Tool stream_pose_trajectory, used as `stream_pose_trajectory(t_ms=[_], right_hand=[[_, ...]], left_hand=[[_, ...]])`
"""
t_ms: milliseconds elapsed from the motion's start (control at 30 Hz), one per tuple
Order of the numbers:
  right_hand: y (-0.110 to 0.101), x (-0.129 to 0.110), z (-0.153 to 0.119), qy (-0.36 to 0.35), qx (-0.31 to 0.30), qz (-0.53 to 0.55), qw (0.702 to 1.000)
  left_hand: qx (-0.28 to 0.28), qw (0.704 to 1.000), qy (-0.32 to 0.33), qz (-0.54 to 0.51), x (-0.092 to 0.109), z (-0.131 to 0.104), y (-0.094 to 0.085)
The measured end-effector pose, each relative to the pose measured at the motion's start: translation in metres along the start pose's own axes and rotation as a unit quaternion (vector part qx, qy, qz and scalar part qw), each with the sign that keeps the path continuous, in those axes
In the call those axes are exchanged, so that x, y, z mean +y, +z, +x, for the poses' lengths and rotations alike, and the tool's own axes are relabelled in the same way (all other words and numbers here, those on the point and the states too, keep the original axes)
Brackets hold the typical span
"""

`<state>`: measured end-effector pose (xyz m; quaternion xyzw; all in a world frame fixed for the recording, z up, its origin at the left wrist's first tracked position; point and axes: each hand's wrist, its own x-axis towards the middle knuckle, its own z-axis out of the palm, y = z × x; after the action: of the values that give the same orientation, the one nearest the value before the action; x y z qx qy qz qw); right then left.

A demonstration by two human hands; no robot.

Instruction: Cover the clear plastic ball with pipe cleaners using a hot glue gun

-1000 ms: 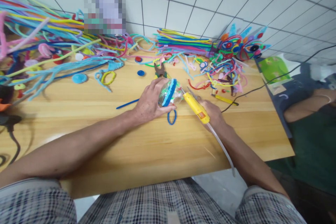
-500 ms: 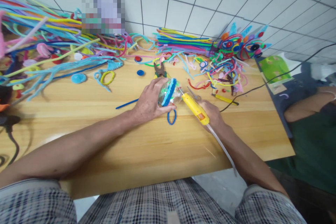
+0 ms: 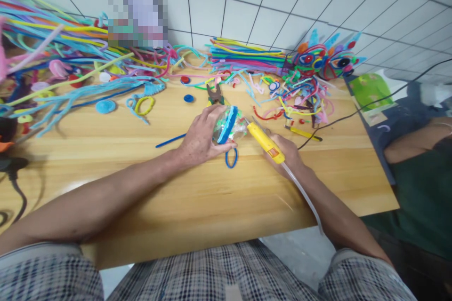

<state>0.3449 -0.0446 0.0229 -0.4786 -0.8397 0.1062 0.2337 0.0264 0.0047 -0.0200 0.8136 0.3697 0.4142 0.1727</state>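
My left hand (image 3: 201, 134) is closed around a clear plastic ball (image 3: 240, 128) that has a blue fuzzy band (image 3: 228, 124) round it and coloured bits showing through. In my right hand (image 3: 286, 150) is a yellow hot glue gun (image 3: 265, 142), its nozzle close to the ball's right side. A clear glue stick (image 3: 307, 197) trails from the back of the gun. Partly behind the right hand lie scissors (image 3: 261, 125). A blue pipe-cleaner loop (image 3: 231, 158) is on the table just below the ball, and pliers (image 3: 215, 95) lie beyond it.
Pipe cleaners (image 3: 247, 56) in a bundle lie at the back, with more loose ones (image 3: 77, 89) on the left. Scraps and a yellow cutter knife (image 3: 304, 133) are on the right, near a black cable (image 3: 339, 117). Colourful masks (image 3: 325, 61) stand behind. Another person's arm (image 3: 416, 138) is at far right.
My right hand has drawn the glue gun slightly right and down, so its nozzle is farther from the ball. My left hand and the ball have hardly moved.
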Motion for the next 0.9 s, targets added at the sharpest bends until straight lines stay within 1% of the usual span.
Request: stream_pose_trajectory(t_ms=[200, 333, 533, 667, 767, 900], right_hand=[[0.0013, 0.0006, -0.0009, -0.038, 0.011, 0.024, 0.999], [0.001, -0.0011, -0.0006, -0.039, 0.008, 0.031, 0.999], [0.0001, -0.0022, 0.0002, -0.046, 0.008, 0.04, 0.998], [0.0, -0.002, 0.001, -0.05, 0.011, 0.04, 0.998], [0.0007, -0.0013, 0.0009, -0.053, 0.014, 0.045, 0.997], [0.0017, -0.0003, 0.0001, -0.033, 0.004, 0.057, 0.998]], left_hand=[[0.006, 1.0, 0.013, -0.001, -0.0016, -0.0003, -0.0009], [-0.001, 1.0, 0.004, 0.007, -0.0018, -0.0001, -0.0006], [0.017, 1.0, 0.017, -0.007, -0.0028, -0.0005, 0.0008], [0.003, 1.0, 0.007, -0.001, -0.0028, -0.0007, -0.0001], [0.004, 1.0, 0.015, 0.001, -0.0024, -0.0003, -0.0009], [0.011, 1.0, 0.022, 0.005, -0.0017, 0.0005, -0.0012]])
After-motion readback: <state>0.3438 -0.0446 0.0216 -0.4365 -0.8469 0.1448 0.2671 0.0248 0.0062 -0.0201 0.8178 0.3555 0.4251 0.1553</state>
